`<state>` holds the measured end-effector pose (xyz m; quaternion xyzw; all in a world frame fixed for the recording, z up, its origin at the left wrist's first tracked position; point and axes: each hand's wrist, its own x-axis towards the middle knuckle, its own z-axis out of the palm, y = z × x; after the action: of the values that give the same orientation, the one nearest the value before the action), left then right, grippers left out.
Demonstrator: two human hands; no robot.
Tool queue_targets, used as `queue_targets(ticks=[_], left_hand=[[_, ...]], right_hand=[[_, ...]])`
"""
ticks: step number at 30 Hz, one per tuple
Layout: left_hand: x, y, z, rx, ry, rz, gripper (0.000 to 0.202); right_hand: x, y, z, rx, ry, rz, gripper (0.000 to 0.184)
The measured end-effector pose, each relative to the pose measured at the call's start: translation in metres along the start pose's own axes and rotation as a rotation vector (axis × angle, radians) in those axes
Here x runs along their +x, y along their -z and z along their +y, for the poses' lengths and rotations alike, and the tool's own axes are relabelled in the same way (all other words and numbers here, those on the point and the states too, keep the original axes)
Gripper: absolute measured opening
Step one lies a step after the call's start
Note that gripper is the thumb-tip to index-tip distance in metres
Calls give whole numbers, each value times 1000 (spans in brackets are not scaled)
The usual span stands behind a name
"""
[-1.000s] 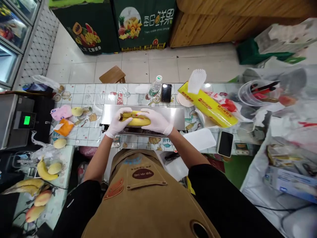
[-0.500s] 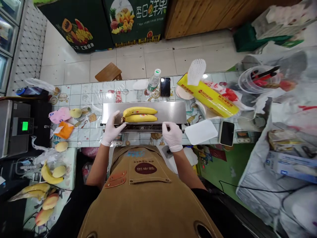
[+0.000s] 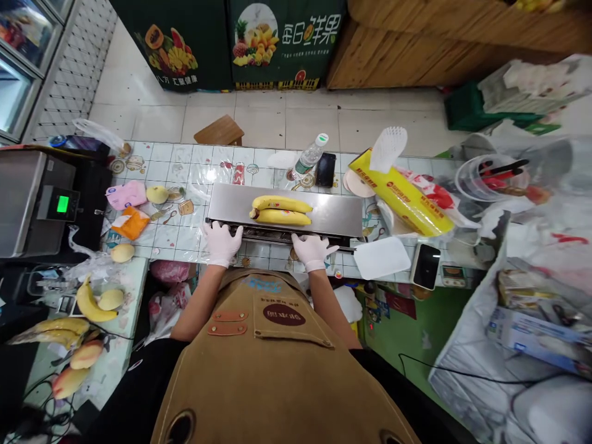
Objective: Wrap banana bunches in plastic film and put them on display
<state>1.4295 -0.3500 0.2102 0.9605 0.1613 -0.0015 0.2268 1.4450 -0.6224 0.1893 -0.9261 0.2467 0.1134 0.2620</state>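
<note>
Two yellow bananas [image 3: 283, 210], joined at the stem, lie side by side on a flat stainless-steel plate [image 3: 333, 213] with a dark slot and bar along its near edge, apparently a film-wrapping station. My left hand [image 3: 222, 244], in a white glove, touches the plate's near left corner, thumb stretched out to the right. At the near edge right of centre is my right hand [image 3: 313, 251], also gloved, its thumb and fingers spread apart. Both hands look open, with nothing visible in them. Whether they touch any clear film cannot be made out.
Behind the plate stand a water bottle [image 3: 311, 157] and a dark phone [image 3: 325, 170]. To the right lie a yellow packet [image 3: 402, 194], a white foam sheet [image 3: 382, 258] and another phone [image 3: 425, 266]. A scale [image 3: 58, 203] stands left; more fruit [image 3: 111, 300] lies below it.
My left hand has gone from beside the banana stems to the plate's near edge. My right hand has opened from a closed shape and shifted toward the middle. The view has swung slightly.
</note>
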Motion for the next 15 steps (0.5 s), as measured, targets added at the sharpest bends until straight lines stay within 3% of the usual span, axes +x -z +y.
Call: queue_targets(ticks=[4, 9, 15], left_hand=[[1, -11, 8, -59, -3, 3, 45], [-3, -22, 16, -90, 77, 21, 41], [-3, -20, 21, -206, 142, 89, 36]], right_hand=[[-2, 4, 0, 69, -9, 14, 30], [-5, 18, -2, 91, -21, -13, 37], [-11, 29, -2, 240, 4, -4, 37]])
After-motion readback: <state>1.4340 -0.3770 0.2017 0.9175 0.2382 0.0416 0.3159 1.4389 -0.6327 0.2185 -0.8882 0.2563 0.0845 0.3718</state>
